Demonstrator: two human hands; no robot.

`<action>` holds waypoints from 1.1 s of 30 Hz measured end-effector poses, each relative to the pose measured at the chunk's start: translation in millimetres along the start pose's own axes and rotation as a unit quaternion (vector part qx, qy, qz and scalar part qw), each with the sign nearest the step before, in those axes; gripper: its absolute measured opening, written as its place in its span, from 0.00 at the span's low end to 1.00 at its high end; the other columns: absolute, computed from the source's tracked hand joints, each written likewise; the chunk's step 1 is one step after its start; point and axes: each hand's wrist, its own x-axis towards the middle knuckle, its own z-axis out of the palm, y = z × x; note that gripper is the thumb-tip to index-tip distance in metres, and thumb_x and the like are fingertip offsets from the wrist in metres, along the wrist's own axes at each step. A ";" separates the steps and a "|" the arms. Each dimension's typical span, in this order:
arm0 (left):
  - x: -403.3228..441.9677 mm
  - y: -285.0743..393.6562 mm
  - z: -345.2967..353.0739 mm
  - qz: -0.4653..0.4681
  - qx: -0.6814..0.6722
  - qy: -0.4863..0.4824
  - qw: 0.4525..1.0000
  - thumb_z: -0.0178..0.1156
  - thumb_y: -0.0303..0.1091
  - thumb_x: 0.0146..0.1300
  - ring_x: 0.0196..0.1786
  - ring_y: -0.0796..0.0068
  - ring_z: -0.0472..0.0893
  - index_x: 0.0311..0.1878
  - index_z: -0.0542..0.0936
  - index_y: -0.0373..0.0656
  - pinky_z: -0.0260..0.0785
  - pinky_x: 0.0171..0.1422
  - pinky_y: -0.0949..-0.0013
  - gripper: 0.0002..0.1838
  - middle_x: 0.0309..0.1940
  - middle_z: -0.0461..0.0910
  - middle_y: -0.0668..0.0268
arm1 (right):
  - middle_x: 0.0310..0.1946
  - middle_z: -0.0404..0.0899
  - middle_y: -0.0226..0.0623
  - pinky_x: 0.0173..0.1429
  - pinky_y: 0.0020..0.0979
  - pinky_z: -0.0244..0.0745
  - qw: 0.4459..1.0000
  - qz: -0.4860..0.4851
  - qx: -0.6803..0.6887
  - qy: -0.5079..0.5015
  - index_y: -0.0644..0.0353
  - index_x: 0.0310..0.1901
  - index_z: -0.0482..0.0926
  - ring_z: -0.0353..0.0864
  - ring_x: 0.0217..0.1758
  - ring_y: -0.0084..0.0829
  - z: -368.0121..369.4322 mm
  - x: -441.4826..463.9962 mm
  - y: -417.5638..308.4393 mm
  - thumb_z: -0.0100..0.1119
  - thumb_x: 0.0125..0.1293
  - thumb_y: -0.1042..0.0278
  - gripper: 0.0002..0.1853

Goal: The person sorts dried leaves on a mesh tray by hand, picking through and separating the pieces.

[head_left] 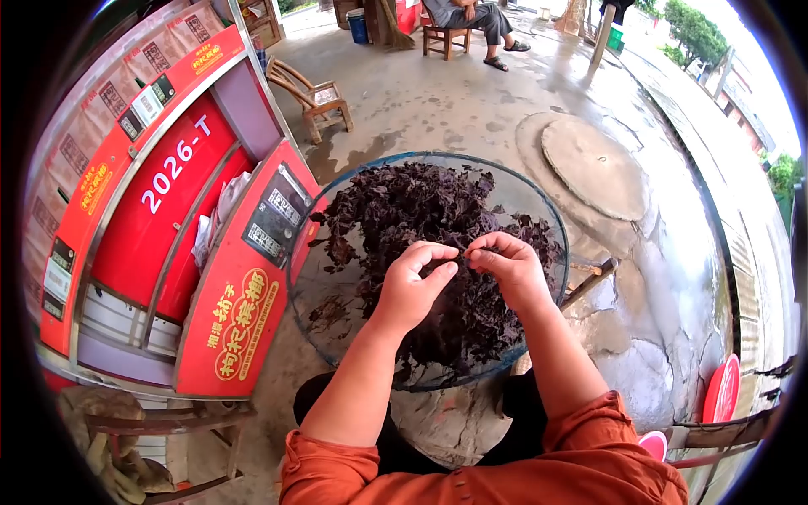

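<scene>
Dark purple, crinkled leaves (421,202) lie heaped on a round mesh tray (316,290) with a blue rim, in front of my knees. Over the middle of the heap, my left hand (418,282) has its thumb and index finger pinched together. My right hand (509,268) pinches opposite it, with the fingertips of both hands almost touching. Between them shows a tiny dark bit of leaf (463,255), partly hidden by the fingers. Thinner scraps of leaf lie on the tray's left side.
A red display cabinet (231,324) stands close on the left. Beyond the tray are a small wooden chair (322,103) and a seated person (480,21). A round concrete slab (593,164) lies on the wet floor to the right. A pink-red basin (721,391) is at the lower right.
</scene>
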 end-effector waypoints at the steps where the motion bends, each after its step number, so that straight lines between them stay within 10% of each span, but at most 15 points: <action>1: -0.5 -3.1 4.7 -0.023 -0.051 0.019 0.998 0.63 0.27 0.68 0.50 0.80 0.79 0.44 0.82 0.36 0.71 0.57 0.74 0.06 0.46 0.81 0.69 | 0.37 0.84 0.28 0.50 0.23 0.75 1.000 -0.001 0.006 -0.008 0.63 0.43 0.83 0.80 0.41 0.19 3.3 -1.4 2.6 0.67 0.65 0.76 0.06; 22: -5.8 10.0 -7.7 -0.041 0.085 -0.009 0.996 0.63 0.25 0.66 0.36 0.79 0.74 0.35 0.78 0.35 0.68 0.43 0.73 0.05 0.31 0.76 0.70 | 0.30 0.80 0.36 0.39 0.32 0.76 0.924 -0.152 -0.344 -0.066 0.60 0.34 0.77 0.81 0.33 0.32 26.0 -16.9 -10.4 0.67 0.58 0.77 0.06; 26: -7.0 11.1 -2.6 -0.032 0.066 -0.043 0.996 0.62 0.24 0.65 0.36 0.76 0.74 0.34 0.77 0.34 0.68 0.44 0.71 0.05 0.30 0.74 0.67 | 0.28 0.79 0.39 0.36 0.34 0.77 0.814 -0.354 -0.462 0.009 0.59 0.35 0.80 0.82 0.31 0.40 9.6 -5.6 -10.6 0.64 0.55 0.79 0.07; 30: -5.0 12.1 -23.9 -0.001 0.096 -0.001 0.995 0.64 0.25 0.63 0.34 0.76 0.77 0.32 0.79 0.35 0.70 0.42 0.71 0.05 0.29 0.78 0.67 | 0.30 0.81 0.35 0.38 0.29 0.76 0.902 -0.137 -0.395 0.102 0.60 0.37 0.83 0.78 0.30 0.27 -63.4 16.5 -13.0 0.67 0.58 0.75 0.05; 33: -8.5 -5.7 -67.5 -0.095 0.224 -0.012 0.970 0.65 0.32 0.62 0.34 0.72 0.81 0.32 0.82 0.36 0.72 0.42 0.67 0.08 0.29 0.82 0.63 | 0.33 0.83 0.39 0.45 0.33 0.77 0.850 -0.186 -0.482 0.105 0.59 0.39 0.86 0.82 0.39 0.35 -78.3 23.0 -2.9 0.66 0.60 0.70 0.07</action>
